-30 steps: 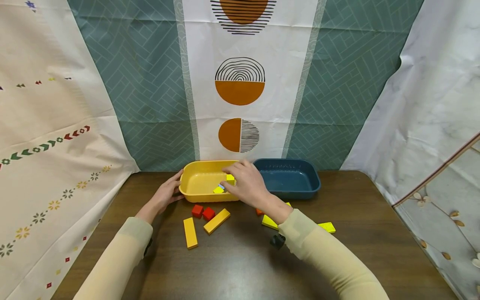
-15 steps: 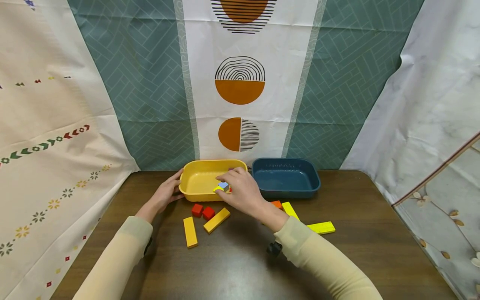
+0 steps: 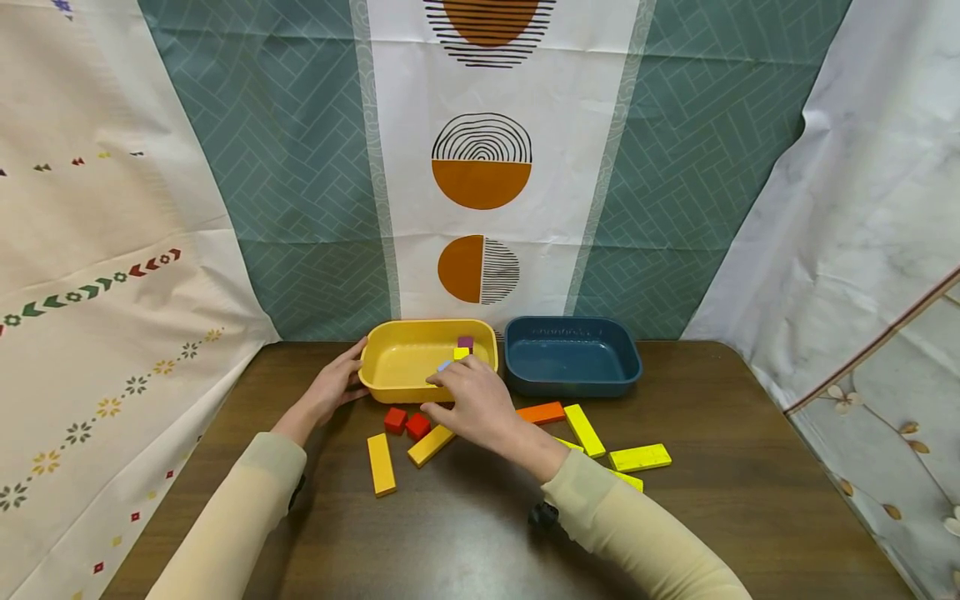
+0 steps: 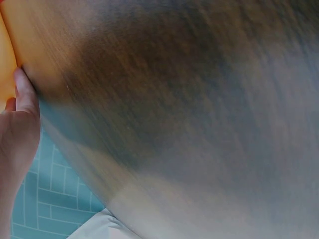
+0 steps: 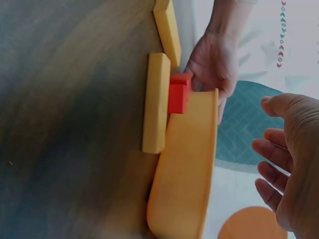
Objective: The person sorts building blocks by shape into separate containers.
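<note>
My left hand (image 3: pixel 335 390) rests against the left end of a yellow plastic tray (image 3: pixel 401 395), its fingers along the outer wall. In the left wrist view, extended fingertips (image 4: pixel 22 82) touch the tray's side. Over the tray's front right edge hovers my right hand (image 3: pixel 474 402), fingers loosely bent; the right wrist view shows the right palm (image 5: pixel 294 164) with nothing in it. Inside the tray are a purple cube (image 3: pixel 466 342), a yellow block (image 3: pixel 461 353) and a partly hidden blue block (image 3: pixel 443 367). Two red cubes (image 3: pixel 395 420) and two amber oblong blocks (image 3: pixel 381 465) lie in front.
A dark blue tray (image 3: pixel 573 389) stands just right of the yellow one. Beneath and beside my right forearm lie an orange block (image 3: pixel 542 412) and several bright yellow oblong blocks (image 3: pixel 640 457). Patterned cloth (image 3: pixel 322 283) hangs behind the wooden table (image 3: pixel 450 542).
My right hand has moved from over the yellow tray toward me, slightly left, uncovering blocks in the tray and on the table at right. The left hand has stayed at the tray's end.
</note>
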The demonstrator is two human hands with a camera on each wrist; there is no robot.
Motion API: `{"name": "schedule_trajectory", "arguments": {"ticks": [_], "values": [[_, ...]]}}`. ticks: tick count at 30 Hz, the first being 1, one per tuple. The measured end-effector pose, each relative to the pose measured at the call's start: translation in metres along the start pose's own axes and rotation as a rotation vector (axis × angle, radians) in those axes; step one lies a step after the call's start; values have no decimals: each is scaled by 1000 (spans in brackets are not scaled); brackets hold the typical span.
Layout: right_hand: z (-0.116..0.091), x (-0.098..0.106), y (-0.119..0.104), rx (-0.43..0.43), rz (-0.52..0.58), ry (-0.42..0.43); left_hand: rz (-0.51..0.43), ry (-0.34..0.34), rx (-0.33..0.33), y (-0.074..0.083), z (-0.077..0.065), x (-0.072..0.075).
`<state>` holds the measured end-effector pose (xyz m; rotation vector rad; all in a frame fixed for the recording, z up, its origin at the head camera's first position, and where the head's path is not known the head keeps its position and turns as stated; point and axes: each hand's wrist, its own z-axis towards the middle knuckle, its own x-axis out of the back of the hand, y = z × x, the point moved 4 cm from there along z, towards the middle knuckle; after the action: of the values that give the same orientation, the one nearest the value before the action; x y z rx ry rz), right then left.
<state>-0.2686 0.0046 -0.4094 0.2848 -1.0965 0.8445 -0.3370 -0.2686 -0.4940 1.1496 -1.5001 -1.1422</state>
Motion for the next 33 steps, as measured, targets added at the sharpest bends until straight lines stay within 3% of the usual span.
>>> {"name": "schedule_trajectory", "arguments": {"ticks": [8, 18, 33], "values": [[-6, -11, -4, -66, 17, -75, -14, -5, 3, -1, 0, 0], [-12, -27, -8, -31, -66, -108, -13, -7, -8, 0, -1, 0], [-14, -49, -8, -85, -131, -209, -16, -13, 4, 5, -3, -2]]}}
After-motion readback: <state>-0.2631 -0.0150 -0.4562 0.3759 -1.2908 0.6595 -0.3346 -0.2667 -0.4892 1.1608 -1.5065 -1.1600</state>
